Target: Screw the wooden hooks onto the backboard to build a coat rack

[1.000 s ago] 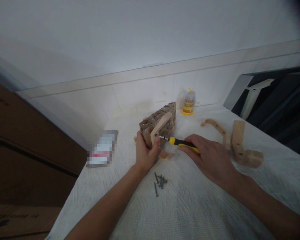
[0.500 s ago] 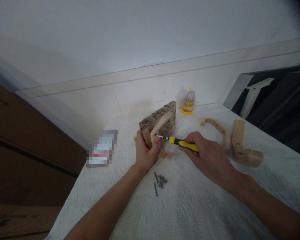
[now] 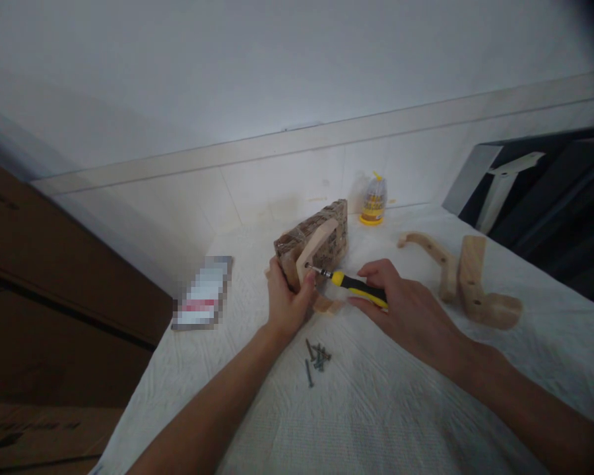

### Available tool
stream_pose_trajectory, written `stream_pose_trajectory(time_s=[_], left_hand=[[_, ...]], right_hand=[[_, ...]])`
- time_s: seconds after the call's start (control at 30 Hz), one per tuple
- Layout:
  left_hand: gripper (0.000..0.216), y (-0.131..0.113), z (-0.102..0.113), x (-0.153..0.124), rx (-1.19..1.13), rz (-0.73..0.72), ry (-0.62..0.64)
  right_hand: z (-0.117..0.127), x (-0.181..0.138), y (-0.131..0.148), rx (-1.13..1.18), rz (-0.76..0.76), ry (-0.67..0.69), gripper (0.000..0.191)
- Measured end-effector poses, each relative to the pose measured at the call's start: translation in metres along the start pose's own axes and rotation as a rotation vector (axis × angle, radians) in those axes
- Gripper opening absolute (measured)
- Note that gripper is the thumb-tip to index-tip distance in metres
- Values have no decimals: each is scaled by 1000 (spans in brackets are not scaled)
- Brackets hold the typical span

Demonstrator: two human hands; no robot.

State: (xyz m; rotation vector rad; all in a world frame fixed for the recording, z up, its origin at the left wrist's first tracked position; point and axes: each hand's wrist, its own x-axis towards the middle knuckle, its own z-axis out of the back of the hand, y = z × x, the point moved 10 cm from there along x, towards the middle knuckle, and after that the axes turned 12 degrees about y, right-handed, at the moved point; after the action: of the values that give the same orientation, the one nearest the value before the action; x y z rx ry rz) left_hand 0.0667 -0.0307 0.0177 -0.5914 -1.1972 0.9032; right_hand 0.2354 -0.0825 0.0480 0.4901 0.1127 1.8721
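Note:
My left hand [image 3: 284,297] grips the near end of a pale wooden bracket [image 3: 315,247] that leans against a wrapped brown block [image 3: 321,232]. My right hand [image 3: 406,310] is closed round a yellow and black screwdriver [image 3: 354,287]. Its metal tip meets the bracket right beside my left thumb. A short wooden piece [image 3: 327,305] lies under the screwdriver's shaft. Several dark screws [image 3: 315,357] lie in a loose heap on the white cloth [image 3: 376,409], just in front of my hands.
Two more curved wooden pieces [image 3: 468,284] lie to the right. A yellow bit holder [image 3: 373,201] stands by the back wall. A flat packet [image 3: 204,293] rests at the cloth's left edge. Brown cardboard [image 3: 54,297] is on the left, a dark frame [image 3: 549,191] at right.
My right hand and the screwdriver have shifted slightly left and turned a little. The left hand still holds the bracket in the same place.

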Motion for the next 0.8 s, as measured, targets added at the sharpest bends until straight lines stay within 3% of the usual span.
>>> stream_pose_trajectory(time_s=[0.1,0.27,0.47,0.6,0.8], left_hand=[[36,0,0,0,3,6,-3],[31,-4,0,1,13,-17,10],[35,-4,-1,1,26,-35,20],[35,4,0,0,14,8,2],[34,-1,1,1,-3,5,-14]], right_hand=[[1,-2,1,-55,7,-33,9],[14,-4,7,-107,57,-113,23],[9,0,3,-144,30,-53,28],[1,1,3,13,51,-23,17],[10,-3,-2,176,25,-132,11]])
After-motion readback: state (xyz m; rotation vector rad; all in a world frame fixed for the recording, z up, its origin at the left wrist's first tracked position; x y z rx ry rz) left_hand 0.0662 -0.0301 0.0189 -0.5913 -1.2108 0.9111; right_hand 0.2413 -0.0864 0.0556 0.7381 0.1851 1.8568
